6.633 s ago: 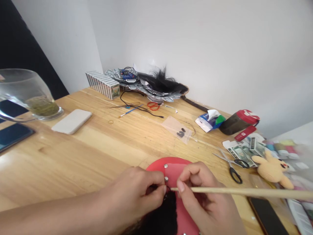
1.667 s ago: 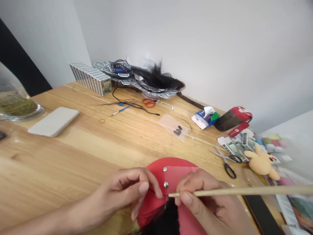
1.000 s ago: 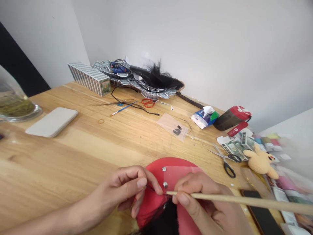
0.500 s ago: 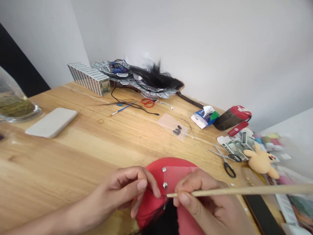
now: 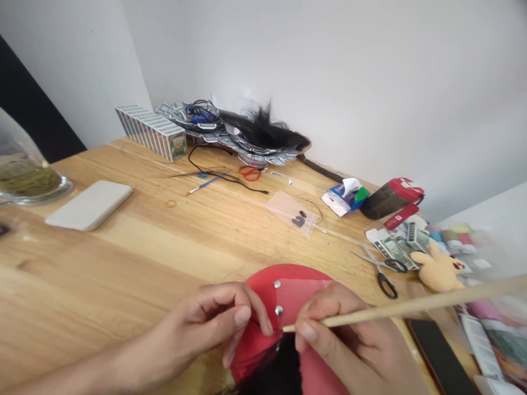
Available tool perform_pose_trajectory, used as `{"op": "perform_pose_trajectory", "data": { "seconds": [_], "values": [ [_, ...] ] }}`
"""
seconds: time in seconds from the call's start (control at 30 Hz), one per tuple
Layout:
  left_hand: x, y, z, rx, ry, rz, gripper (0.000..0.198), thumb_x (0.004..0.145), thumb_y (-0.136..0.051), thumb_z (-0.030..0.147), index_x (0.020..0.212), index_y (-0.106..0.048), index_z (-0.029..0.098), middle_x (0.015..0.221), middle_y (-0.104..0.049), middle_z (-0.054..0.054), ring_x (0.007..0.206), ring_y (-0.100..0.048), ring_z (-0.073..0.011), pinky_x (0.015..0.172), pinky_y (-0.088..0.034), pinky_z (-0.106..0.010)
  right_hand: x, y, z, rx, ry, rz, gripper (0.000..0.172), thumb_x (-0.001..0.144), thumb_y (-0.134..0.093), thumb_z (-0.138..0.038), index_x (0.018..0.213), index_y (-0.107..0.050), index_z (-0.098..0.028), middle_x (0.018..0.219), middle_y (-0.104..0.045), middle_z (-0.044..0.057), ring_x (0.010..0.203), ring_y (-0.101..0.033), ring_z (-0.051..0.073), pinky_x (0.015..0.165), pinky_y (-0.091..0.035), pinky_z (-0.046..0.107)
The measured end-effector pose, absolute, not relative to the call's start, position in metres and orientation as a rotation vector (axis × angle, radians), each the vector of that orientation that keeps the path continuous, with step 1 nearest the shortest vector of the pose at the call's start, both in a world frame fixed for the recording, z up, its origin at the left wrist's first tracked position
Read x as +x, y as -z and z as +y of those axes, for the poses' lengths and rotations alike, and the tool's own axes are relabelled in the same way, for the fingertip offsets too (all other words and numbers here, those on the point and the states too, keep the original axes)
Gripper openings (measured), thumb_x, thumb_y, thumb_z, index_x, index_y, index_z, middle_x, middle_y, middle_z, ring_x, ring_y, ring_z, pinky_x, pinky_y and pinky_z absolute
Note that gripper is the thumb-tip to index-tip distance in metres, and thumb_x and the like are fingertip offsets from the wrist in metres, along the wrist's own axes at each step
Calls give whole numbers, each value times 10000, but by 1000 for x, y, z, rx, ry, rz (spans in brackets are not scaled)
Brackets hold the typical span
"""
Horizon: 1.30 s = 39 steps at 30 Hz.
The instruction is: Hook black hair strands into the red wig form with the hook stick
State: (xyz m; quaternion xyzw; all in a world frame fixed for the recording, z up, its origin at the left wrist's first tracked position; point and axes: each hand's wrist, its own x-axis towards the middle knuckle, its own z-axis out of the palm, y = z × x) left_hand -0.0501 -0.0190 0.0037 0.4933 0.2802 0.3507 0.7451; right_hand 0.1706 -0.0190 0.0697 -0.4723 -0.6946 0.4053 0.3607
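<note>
In front of me lies a round red form [image 5: 263, 274] with a sheet of sheer netting [image 5: 304, 293] held to it by silver-headed pins [image 5: 279, 310]. Black hair [image 5: 272, 373] spreads over its near part. My right hand [image 5: 341, 334] pinches a thin pale wooden stick [image 5: 395, 312], whose narrow end meets the netting beside the hair. Whether a hook is fitted at that tip is too small to tell. At the left edge of the form, my left hand [image 5: 222, 323] is closed in a loose pinch. A fine dark strand of hair runs from its fingertips toward the stick's tip.
To the right lie scissors [image 5: 381, 269], a yellow stuffed toy [image 5: 438, 269] and a black phone [image 5: 442, 356]. Farther back are a small plastic bag [image 5: 290, 211], a tissue pack [image 5: 343, 197] and a row of boxes [image 5: 152, 131]. A white slab [image 5: 88, 206] lies left.
The stick has tilted in my right hand: its far end has swung upward, while its tip stays near the same spot. My left hand has hardly moved.
</note>
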Motion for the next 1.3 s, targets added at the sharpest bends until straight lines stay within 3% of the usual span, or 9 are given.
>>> {"op": "perform_pose_trajectory", "data": {
  "seconds": [0.13,0.3,0.67,1.0,1.17,1.3],
  "values": [
    [-49,-3,-19,1086,-773,610,295,1005,-521,413,959,-717,197,794,-605,-4,583,-492,-76,579,-380,-207,170,-71,-17,-1239,-980,-1892,206,907,-635,-234,701,-630,-228,614,-653,-56,552,-622,91,542,-473,155],
    [-48,-1,-19,1074,-768,591,308,997,-525,434,967,-711,191,957,-651,-52,615,-525,-83,596,-426,-218,171,-70,-20,-1262,-847,-1964,273,939,-589,-283,672,-584,-227,578,-609,-63,502,-577,92,501,-444,171],
    [-49,-7,-21,1077,-745,567,271,1002,-528,400,969,-716,208,928,-633,-32,631,-512,-81,627,-422,-211,171,-66,-23,-1303,-765,-1989,323,972,-542,-314,660,-540,-231,568,-592,-46,495,-583,114,495,-459,199],
    [-46,-3,-18,1049,-753,626,357,956,-564,515,935,-703,187,688,-554,27,535,-439,-68,562,-360,-197,171,-63,-22,-1339,-641,-1970,348,978,-537,-319,642,-544,-228,555,-587,-41,499,-597,119,496,-465,211],
    [-48,-5,-8,1108,-689,748,459,913,-554,606,805,-606,163,637,-511,41,538,-416,-86,538,-335,-204,170,-65,-23,-1326,-587,-1930,315,958,-564,-254,644,-572,-235,577,-625,-63,517,-620,93,536,-484,179],
    [-67,-19,5,1375,-472,843,384,957,-514,503,763,-556,174,659,-447,56,591,-385,-98,545,-307,-203,170,-66,-22,-1282,-585,-1922,275,934,-595,-231,660,-607,-247,572,-631,-82,494,-612,72,505,-479,139]
  ]
}}
